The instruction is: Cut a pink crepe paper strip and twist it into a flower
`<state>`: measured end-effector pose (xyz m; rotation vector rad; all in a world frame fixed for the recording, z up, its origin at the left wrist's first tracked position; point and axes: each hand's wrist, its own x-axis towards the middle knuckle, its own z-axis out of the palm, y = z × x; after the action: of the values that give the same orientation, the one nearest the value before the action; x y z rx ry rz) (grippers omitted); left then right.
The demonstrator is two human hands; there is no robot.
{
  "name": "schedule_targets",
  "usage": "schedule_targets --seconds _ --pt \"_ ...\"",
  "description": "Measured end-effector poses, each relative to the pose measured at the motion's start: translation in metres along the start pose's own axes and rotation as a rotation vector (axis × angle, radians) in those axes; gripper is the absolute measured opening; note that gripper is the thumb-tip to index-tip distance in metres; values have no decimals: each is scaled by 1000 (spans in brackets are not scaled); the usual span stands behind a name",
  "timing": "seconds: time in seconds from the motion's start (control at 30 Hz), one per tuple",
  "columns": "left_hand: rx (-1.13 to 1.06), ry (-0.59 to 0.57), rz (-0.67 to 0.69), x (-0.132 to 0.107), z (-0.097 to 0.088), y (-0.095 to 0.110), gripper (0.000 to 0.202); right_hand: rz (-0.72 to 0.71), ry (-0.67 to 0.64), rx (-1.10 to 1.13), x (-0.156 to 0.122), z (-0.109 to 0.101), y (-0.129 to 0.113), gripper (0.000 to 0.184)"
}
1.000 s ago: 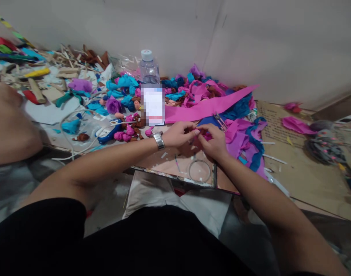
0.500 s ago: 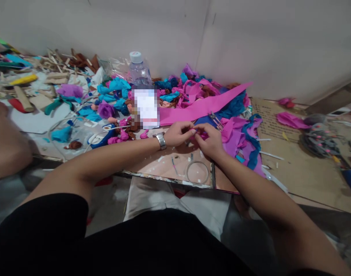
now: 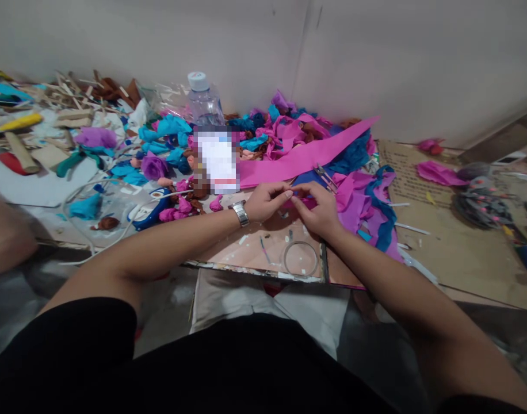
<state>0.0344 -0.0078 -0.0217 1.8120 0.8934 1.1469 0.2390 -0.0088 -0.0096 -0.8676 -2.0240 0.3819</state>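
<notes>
Both my hands meet fingertip to fingertip over the front of the table. My left hand [image 3: 267, 201], with a metal watch on the wrist, is closed in a pinch. Opposite it, my right hand [image 3: 317, 211] pinches too. Between and under the fingers shows a small piece of pink crepe paper [image 3: 306, 203], mostly hidden by them. Just behind lie small snips [image 3: 325, 178] on dark blue paper and a long pink crepe paper strip [image 3: 289, 165]. A clear ring, like a tape roll [image 3: 300, 257], rests on the table in front of my hands.
A pixelated phone-like screen [image 3: 219, 161] leans before a plastic bottle [image 3: 206, 103]. Crepe paper flowers and scraps pile along the wall. At left are wood pieces, tools and another person's arm [image 3: 7, 238]. Cardboard [image 3: 419, 230] covers the right side.
My hands stay together with fingertips meeting, and the fingers shift only slightly. The view has moved a little, and the other person's arm at left has drawn slightly out of frame.
</notes>
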Motion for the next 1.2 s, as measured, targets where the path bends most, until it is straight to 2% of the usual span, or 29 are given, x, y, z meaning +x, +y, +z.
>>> schedule_targets --seconds 0.17,0.4,0.63,0.77,1.0,1.2 --pt "52 -12 38 0 1 -1 49 13 26 -5 1 0 2 25" --pt "191 8 80 2 0 -1 62 -21 5 -9 1 -2 4 25" --pt "123 -28 42 2 -1 -1 57 -8 10 -20 2 -1 5 22" --pt "112 56 11 2 1 0 50 3 14 -35 2 -1 5 22" --pt "83 111 21 2 2 1 51 37 58 -12 3 -1 1 20" --pt "19 69 -10 1 1 1 51 31 44 -14 1 0 3 26"
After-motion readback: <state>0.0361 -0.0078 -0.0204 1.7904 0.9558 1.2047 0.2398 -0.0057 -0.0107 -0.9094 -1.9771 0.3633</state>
